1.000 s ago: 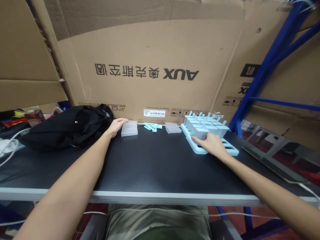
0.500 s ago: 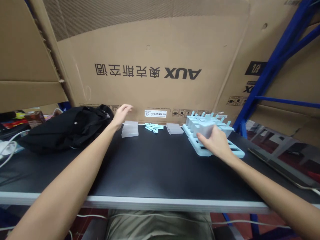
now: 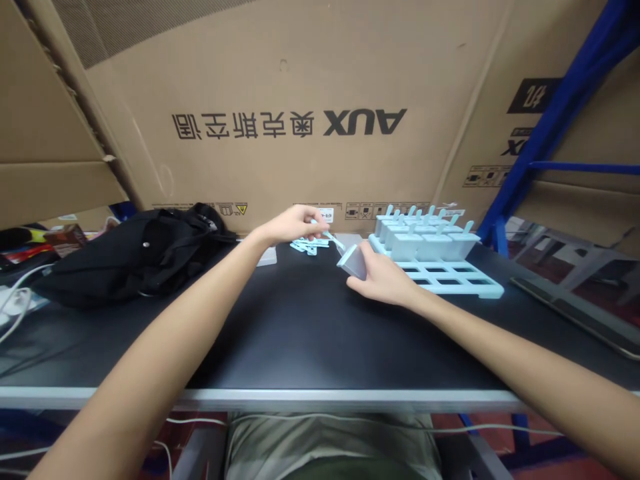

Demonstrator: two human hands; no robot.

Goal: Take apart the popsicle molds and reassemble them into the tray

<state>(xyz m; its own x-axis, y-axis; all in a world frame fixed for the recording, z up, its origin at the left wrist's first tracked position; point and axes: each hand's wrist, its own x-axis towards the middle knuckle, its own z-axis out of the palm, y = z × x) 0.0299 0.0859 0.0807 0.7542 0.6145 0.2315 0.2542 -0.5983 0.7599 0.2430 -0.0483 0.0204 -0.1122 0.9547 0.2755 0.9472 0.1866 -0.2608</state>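
My right hand (image 3: pixel 385 273) is closed around a small popsicle mold (image 3: pixel 354 262), translucent with a light blue rim, tilted with its top toward my left hand. My left hand (image 3: pixel 300 225) pinches a light blue popsicle stick (image 3: pixel 330 235), whose lower end meets the top of the mold; whether it is attached there I cannot tell. Behind my hands lies a loose pile of light blue sticks (image 3: pixel 310 246). To the right stands a light blue rack (image 3: pixel 453 288) bearing several popsicle molds (image 3: pixel 434 247) in its back rows, sticks pointing up; its front slots are bare.
One clear plastic box (image 3: pixel 267 257) sits left of the pile; another (image 3: pixel 350 239) is partly hidden behind my hands. A black bag (image 3: pixel 135 257) lies at left. Large cardboard (image 3: pixel 280 167) walls the back. A dark flat device (image 3: pixel 570 317) and blue shelf frame (image 3: pixel 525 160) are at right.
My right hand has lifted the mold off the rack and brought it left toward the middle. My left hand has moved right from the clear box and now pinches the stick at the mold.
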